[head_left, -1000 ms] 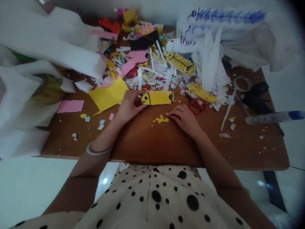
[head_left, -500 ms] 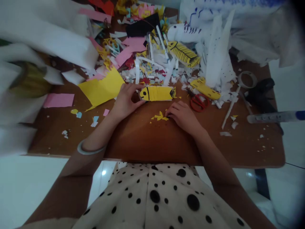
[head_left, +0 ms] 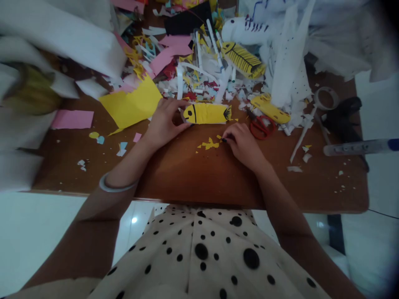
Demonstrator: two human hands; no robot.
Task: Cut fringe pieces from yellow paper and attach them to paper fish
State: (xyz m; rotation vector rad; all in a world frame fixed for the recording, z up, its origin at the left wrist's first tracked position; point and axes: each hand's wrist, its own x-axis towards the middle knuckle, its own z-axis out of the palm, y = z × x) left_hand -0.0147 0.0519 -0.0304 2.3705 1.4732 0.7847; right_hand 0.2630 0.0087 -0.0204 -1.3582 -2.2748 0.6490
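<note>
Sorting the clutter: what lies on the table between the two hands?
In the head view, yellow paper scraps lie on the table between the left hand and right hand; the paper fish sits just beyond them.

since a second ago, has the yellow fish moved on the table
No. The fish keeps the same gap left of the red scissors; only the camera shifted.
</note>
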